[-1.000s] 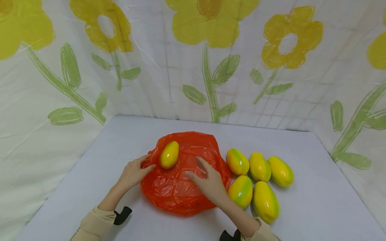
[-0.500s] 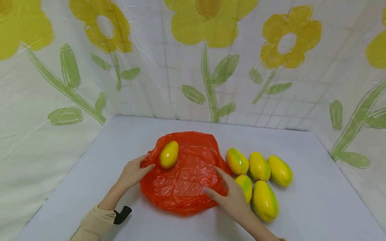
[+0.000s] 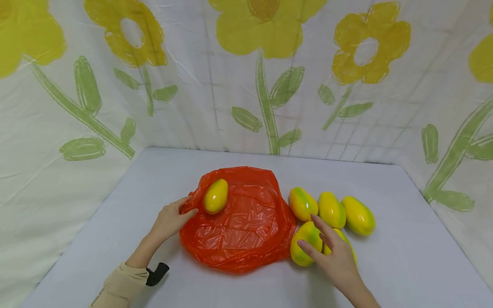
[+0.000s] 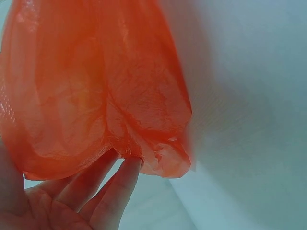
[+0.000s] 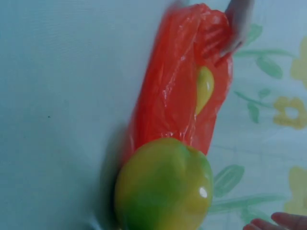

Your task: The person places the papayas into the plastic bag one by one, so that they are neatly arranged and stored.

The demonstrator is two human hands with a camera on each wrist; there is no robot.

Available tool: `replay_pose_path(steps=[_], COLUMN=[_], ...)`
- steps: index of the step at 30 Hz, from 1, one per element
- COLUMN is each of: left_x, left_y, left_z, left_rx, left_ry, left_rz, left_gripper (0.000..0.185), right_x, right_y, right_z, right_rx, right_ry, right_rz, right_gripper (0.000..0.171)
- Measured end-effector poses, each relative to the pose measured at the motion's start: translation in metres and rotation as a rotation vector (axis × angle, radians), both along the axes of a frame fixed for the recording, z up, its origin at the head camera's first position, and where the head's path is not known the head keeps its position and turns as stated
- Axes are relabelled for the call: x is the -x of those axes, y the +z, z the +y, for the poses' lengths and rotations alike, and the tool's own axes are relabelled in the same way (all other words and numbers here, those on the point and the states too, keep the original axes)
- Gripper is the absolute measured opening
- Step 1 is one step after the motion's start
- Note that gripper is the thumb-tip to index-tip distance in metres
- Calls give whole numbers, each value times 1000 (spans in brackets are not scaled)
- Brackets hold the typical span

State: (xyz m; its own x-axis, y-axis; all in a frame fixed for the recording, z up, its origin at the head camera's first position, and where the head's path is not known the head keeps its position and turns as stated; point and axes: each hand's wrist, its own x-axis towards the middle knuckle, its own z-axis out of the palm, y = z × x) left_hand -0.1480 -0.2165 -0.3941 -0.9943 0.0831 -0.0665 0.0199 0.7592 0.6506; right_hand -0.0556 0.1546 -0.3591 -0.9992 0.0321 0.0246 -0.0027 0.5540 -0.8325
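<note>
A red plastic bag (image 3: 248, 222) lies spread with its mouth facing up, and one yellow mango (image 3: 216, 196) rests inside at the left. My left hand (image 3: 167, 220) holds the bag's left rim between thumb and fingers; in the left wrist view the fingers (image 4: 117, 191) meet the bag's crumpled edge. Over the near mangoes on the right hovers my right hand (image 3: 337, 259), thumb and fingers spread, holding nothing. Closest to its thumb is a yellow-green mango (image 3: 304, 246), large in the right wrist view. Behind the fingers another mango (image 3: 344, 236) is partly hidden.
Three more mangoes, a left one (image 3: 303, 204), a middle one (image 3: 331, 210) and a right one (image 3: 359, 215), form a row behind the near ones. A flower-printed curtain (image 3: 192, 94) surrounds the white table (image 3: 404, 256). A black strap piece (image 3: 156, 274) sticks out at the left cuff.
My right hand has moved rightward from above the bag to the near mangoes, fingers still spread. The left hand keeps its place at the rim, and the mango in the bag stays put.
</note>
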Motion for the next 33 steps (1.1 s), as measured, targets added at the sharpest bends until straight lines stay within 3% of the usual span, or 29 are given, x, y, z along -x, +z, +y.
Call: replay_pose_path(steps=[8, 16, 23, 33], left_x=[0, 1, 0, 0], left_y=[-1, -1, -1, -1], left_z=[0, -1, -1, -1], left_rx=[-1, 2, 2, -8], left_ry=[5, 10, 12, 18], left_rz=[2, 11, 9, 0], left_gripper=[55, 54, 54, 55], right_x=[-5, -6, 1, 7], right_y=[-7, -12, -22, -38], right_z=[22, 52, 68, 76], right_rx=[-42, -79, -185, -190], right_ry=[-50, -106, -135, -138], right_rz=[-15, -158, -388, -437], right_gripper=[71, 82, 100, 103])
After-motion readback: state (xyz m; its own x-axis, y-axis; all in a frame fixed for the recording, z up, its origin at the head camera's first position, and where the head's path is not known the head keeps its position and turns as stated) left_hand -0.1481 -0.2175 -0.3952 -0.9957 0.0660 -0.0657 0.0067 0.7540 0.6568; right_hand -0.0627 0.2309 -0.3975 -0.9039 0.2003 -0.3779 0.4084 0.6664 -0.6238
